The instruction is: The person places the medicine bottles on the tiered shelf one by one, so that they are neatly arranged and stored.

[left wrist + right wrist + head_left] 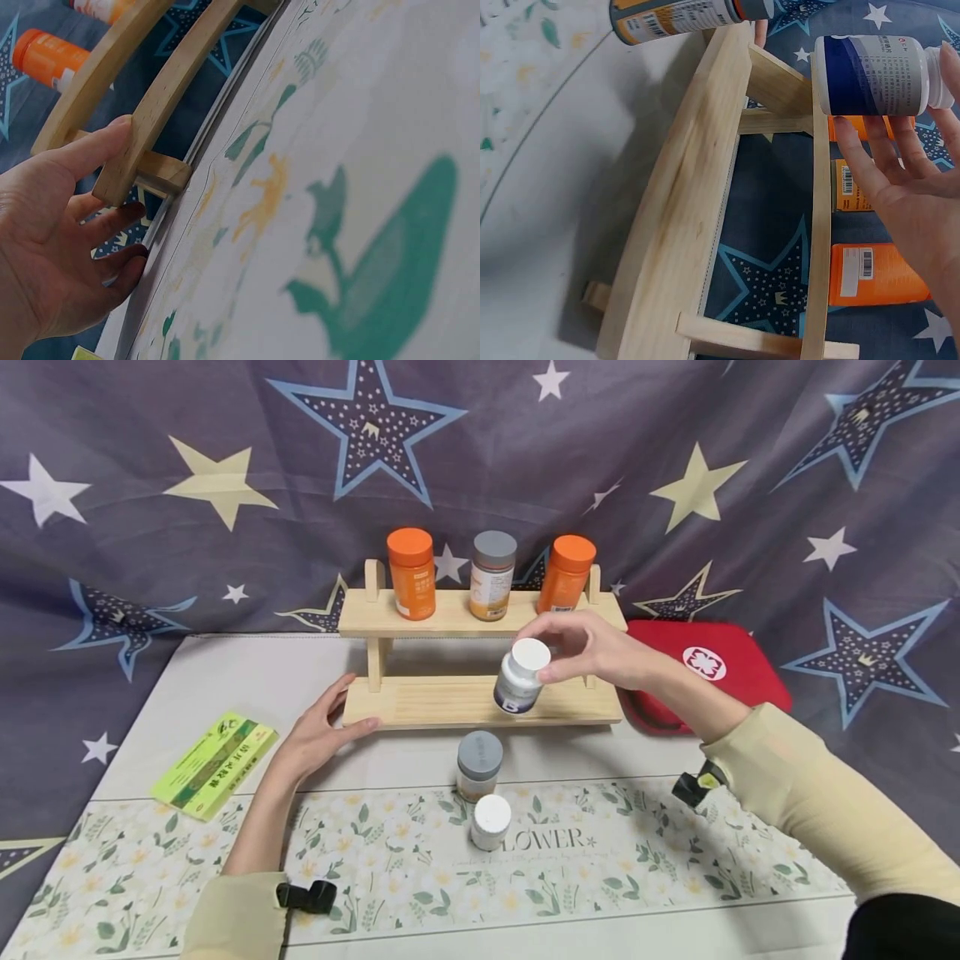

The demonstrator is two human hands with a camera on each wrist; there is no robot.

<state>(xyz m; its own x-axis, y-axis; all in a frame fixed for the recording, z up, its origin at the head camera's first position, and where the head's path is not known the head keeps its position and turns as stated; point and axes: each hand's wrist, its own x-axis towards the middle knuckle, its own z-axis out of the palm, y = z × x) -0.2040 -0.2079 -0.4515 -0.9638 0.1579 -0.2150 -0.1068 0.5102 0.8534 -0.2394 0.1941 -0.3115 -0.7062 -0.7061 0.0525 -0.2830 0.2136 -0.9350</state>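
My right hand (592, 647) pinches a white-capped pill bottle (517, 681) with a dark blue label, held tilted in front of the rack and above its lower shelf. The right wrist view shows this bottle (874, 75) lying sideways between fingertips and thumb. My left hand (311, 739) grips the left end of the two-tier wooden rack (420, 702). In the left wrist view its thumb lies on the lower board (150, 127), with other fingers curled beneath. On the upper shelf stand an orange bottle (412, 577), a grey-capped bottle (491, 578) and another orange bottle (567, 575).
Before the rack stand a grey-capped jar (478, 766) and a small white-capped bottle (491, 822). A yellow-green box (215, 766) lies at left. Behind my right forearm is a red case (712, 652). A star-patterned cloth (480, 460) hangs behind the table.
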